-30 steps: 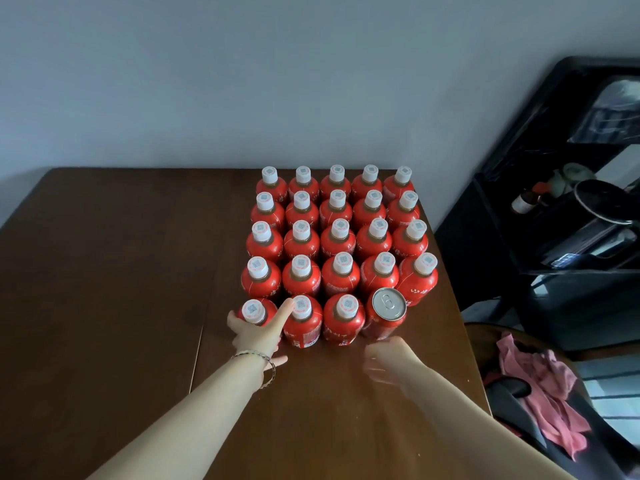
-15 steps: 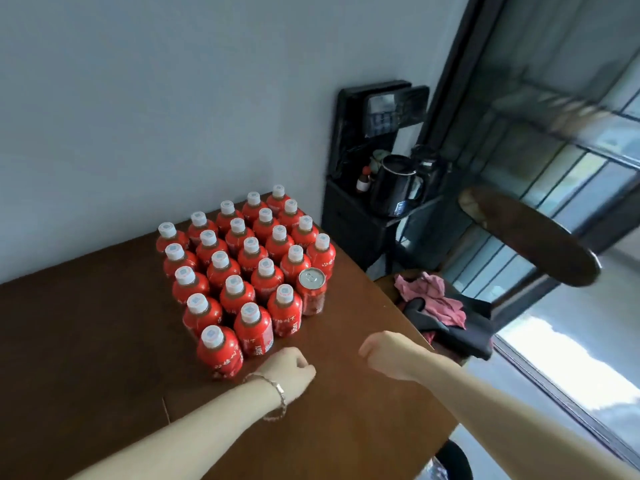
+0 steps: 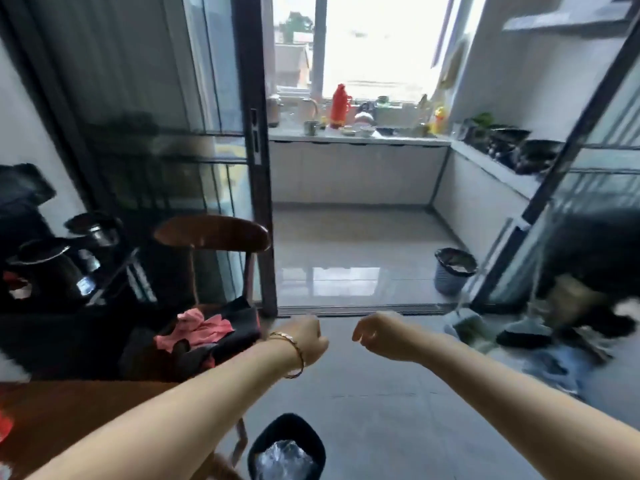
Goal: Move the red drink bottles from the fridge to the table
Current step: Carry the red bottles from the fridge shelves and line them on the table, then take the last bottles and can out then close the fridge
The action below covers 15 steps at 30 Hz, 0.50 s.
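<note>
Both my arms reach out over the grey floor, away from the table. My left hand (image 3: 308, 339), with a bracelet on its wrist, is curled into a loose fist and holds nothing. My right hand (image 3: 375, 336) is likewise curled with nothing in it. Only a corner of the brown table (image 3: 69, 410) shows at the lower left, with a sliver of one red drink bottle (image 3: 4, 426) at the frame's left edge. The other bottles and the fridge are out of view.
A wooden chair (image 3: 211, 233) with pink cloth (image 3: 197, 329) and dark clothes stands left, beside a black stand with kettles (image 3: 52, 265). Ahead, an open sliding glass door (image 3: 256, 168) leads into a kitchen. A dark bin (image 3: 453, 270) stands there; a black bin (image 3: 287, 448) sits below my arms.
The view has swung right, from the table full of red bottles to the kitchen doorway. Both hands left the bottles and now hang curled in front of me.
</note>
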Tool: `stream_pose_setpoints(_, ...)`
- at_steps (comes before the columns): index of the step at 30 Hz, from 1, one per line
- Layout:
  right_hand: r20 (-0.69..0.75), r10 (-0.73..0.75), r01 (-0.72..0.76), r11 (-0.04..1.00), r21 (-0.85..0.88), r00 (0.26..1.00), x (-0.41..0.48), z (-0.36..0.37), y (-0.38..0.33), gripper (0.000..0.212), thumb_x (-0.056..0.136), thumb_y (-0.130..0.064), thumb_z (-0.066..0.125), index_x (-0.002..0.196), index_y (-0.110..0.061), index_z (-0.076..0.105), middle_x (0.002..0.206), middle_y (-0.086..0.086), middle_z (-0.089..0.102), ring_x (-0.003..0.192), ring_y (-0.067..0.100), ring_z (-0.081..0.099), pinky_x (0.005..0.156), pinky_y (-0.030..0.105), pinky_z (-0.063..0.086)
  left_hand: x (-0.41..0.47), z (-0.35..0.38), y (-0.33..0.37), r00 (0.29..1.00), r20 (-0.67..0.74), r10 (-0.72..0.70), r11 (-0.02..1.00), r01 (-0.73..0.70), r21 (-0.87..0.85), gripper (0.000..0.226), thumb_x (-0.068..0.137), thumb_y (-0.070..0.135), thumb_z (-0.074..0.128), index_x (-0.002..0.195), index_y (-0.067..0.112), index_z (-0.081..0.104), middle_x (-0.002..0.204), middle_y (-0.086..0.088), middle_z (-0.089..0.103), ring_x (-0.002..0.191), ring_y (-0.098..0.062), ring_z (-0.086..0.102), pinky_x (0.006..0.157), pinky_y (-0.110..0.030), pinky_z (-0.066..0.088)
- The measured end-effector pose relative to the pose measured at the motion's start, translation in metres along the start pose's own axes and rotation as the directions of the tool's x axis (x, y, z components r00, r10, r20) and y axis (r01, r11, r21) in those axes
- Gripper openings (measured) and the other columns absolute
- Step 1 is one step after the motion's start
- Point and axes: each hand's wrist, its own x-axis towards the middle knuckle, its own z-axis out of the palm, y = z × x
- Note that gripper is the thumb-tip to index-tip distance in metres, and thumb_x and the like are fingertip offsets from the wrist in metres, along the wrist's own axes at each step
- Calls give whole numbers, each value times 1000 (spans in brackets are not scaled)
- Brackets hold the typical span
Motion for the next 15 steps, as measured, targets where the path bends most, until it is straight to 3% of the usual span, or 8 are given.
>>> stream_pose_setpoints(2, -84, 90, -90, 996, -5, 992, -27, -30, 52, 34, 89, -13, 46, 107, -31, 68, 117, 2, 67, 105, 22, 63, 92, 28, 49, 21, 3, 56, 997, -6, 77, 997, -77, 30, 28, 90, 25, 46, 105, 9, 63, 109, -10, 64, 100, -26, 59, 84, -28, 49)
stream_pose_setpoints(5, -189, 225, -224, 974, 23, 956, -85, -78, 151, 32, 88, -13, 48, 107, -26, 69, 116, 0, 68, 109, 20, 62, 94, 27, 47, 54, 14, 173, 976, -21, 216, 975, -215, 50, 25, 90, 24, 46, 103, 10, 63, 108, -10, 64, 89, -23, 54, 77, -27, 43)
stream_pose_setpoints(10, -294, 400, -406, 913, 45, 868, -172, -151, 289, 28, 90, -16, 49, 110, -21, 67, 117, 1, 65, 111, 20, 58, 90, 28, 46, 95, 47, 362, 891, -25, 454, 890, -451, 67, 29, 92, 23, 48, 110, 8, 64, 114, -13, 65, 103, -29, 60, 86, -31, 48)
stream_pose_setpoints(13, -335, 506, -513, 855, 75, 795, -211, -190, 366, 30, 88, -13, 48, 111, -21, 67, 117, 1, 65, 111, 21, 57, 88, 29, 46, 113, 62, 474, 837, 44, 546, 835, -547, 60, 31, 94, 20, 47, 118, 5, 61, 121, -13, 62, 112, -28, 57, 90, -29, 45)
stream_pose_setpoints(15, -365, 571, -578, 810, 101, 735, -231, -213, 417, 29, 88, -14, 48, 110, -22, 66, 116, 2, 64, 108, 24, 59, 85, 31, 47, 128, 68, 546, 780, 45, 624, 777, -626, 68, 30, 94, 20, 46, 113, 4, 63, 117, -13, 64, 109, -28, 59, 88, -29, 46)
